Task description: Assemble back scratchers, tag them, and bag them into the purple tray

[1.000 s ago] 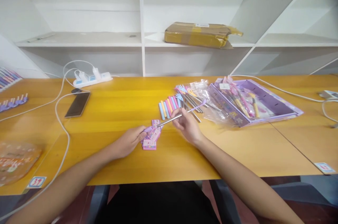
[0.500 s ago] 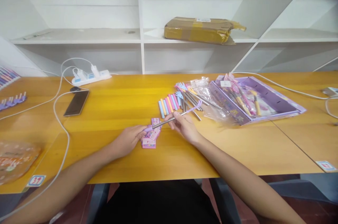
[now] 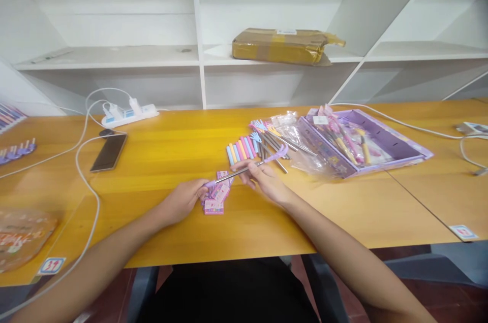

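A back scratcher (image 3: pixel 232 175) with a metal rod, a purple grip and a purple curved head is held across both hands. My left hand (image 3: pixel 186 198) is closed round its grip end. My right hand (image 3: pixel 263 178) pinches the rod near the head, thumb on top. Beneath the rod lie pink and purple printed cards (image 3: pixel 214 206) in a loose pile. Just beyond my right hand is a row of blue, yellow and pink handle tubes (image 3: pixel 241 149). Beside them are metal rods with hand-shaped heads (image 3: pixel 261 126), in blue, yellow and pink.
A purple open box (image 3: pixel 385 155) with packed scratchers stands at right, clear plastic bags (image 3: pixel 305 158) beside it. At left are a phone (image 3: pixel 109 153), a power strip (image 3: pixel 130 116), a white cable (image 3: pixel 97 201) and an orange packet (image 3: pixel 25 236). A taped carton (image 3: pixel 282 47) sits on the shelf.
The view has shifted slightly. Both hands still hold the back scratcher in nearly the same pose; my right hand's fingers have extended a little along the rod.
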Available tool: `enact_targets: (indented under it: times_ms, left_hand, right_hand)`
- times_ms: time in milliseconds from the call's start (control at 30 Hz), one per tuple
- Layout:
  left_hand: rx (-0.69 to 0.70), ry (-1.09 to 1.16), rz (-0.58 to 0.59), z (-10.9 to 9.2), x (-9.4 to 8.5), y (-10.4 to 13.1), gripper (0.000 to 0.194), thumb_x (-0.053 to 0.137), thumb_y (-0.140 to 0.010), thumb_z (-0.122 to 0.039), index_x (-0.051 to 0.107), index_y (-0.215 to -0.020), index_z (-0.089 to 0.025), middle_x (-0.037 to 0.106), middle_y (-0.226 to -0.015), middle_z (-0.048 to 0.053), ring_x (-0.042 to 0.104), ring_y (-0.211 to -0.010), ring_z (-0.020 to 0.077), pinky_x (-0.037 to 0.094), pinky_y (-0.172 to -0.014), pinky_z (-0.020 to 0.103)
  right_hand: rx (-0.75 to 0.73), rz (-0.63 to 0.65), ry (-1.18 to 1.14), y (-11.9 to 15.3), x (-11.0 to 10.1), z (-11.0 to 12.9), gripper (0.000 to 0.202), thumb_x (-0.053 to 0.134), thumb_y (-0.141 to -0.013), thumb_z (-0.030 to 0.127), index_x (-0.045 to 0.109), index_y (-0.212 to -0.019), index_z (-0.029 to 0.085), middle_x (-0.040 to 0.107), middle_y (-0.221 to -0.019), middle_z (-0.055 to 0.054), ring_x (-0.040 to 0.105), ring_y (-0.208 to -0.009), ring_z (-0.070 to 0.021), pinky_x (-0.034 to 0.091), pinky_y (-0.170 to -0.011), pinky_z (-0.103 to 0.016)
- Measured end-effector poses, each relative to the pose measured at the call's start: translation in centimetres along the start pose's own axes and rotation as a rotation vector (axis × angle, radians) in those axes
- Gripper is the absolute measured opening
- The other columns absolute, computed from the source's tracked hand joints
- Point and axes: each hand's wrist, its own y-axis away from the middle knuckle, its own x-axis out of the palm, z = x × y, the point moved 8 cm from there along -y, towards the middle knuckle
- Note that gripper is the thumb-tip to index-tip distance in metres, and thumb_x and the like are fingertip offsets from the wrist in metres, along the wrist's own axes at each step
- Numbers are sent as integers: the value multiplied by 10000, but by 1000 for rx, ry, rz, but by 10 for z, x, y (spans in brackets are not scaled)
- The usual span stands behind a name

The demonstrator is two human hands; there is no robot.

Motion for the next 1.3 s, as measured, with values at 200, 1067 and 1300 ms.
enact_targets:
  times_ms: [200, 1067, 1300]
  left_hand:
    - [-28, 33, 31, -1, -1, 3, 379, 309, -1096, -456, 604, -1056, -220, 673, -889, 27, 601, -780, 196, 432, -739, 308]
    - [-47, -26, 89, 7, 7, 1, 382, 310, -1094, -486, 587, -1027, -231, 713, -1007, 56, 657, -878, 238, 457, -777, 336]
    - [-60, -56, 100, 10, 8, -1, 349, 329, -1089, -453, 594, -1051, -229, 721, -1047, 67, 670, -915, 247, 467, -805, 340]
  right_hand:
    - [-158, -359, -205, 0, -48, 18, 487, 586, -955, 688, 731, -1080, 240, 462, -735, 20, 288, -522, -92, 201, -456, -269]
    - [-48, -465, -201, -1, -53, 1, 414, 684, -937, 594, 537, -806, 230, 417, -553, 68, 305, -480, -89, 236, -489, -268]
    - [-5, -477, -274, -3, -53, -10, 468, 740, -884, 611, 474, -797, 236, 483, -610, 64, 311, -466, -76, 233, -478, -267]
